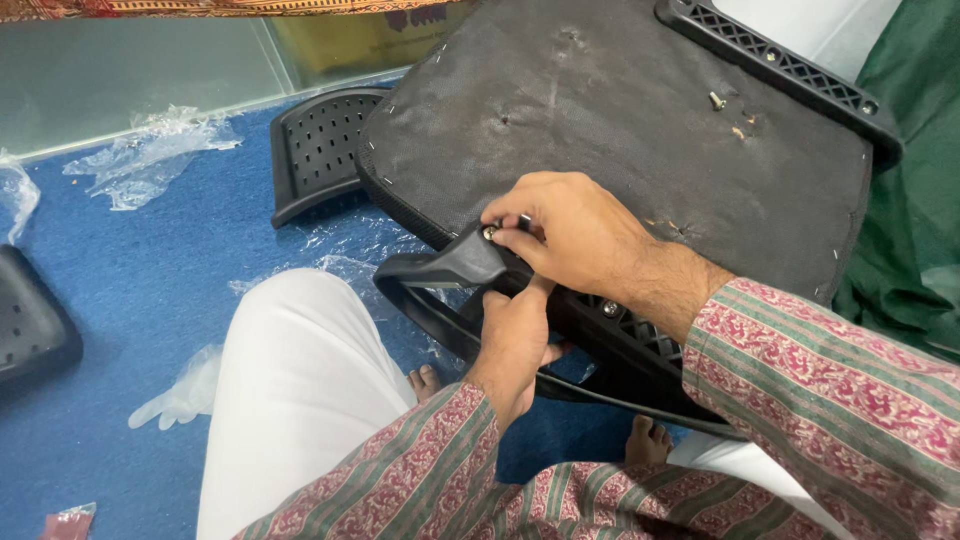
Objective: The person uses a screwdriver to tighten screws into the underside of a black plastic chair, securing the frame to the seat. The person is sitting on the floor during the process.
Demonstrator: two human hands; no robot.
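Observation:
An upturned chair seat [620, 130] with dark grey fabric underside lies in front of me. A black plastic armrest [450, 270] is set against its near edge. My right hand [575, 235] pinches a small silver bolt [490, 232] at the armrest's mounting bracket, fingers closed on it. My left hand [515, 345] grips the armrest's black frame from below, steadying it. A second bolt head [610, 308] shows in the bracket. A loose screw [716, 100] rests on the seat fabric.
Blue carpet [130, 300] covers the floor, strewn with clear plastic wrap [150, 155]. A black perforated plastic panel [315, 150] lies beyond the seat, another black part [30, 320] at left. Green cloth [915, 230] is on the right. My white-trousered knee [290, 390] is near.

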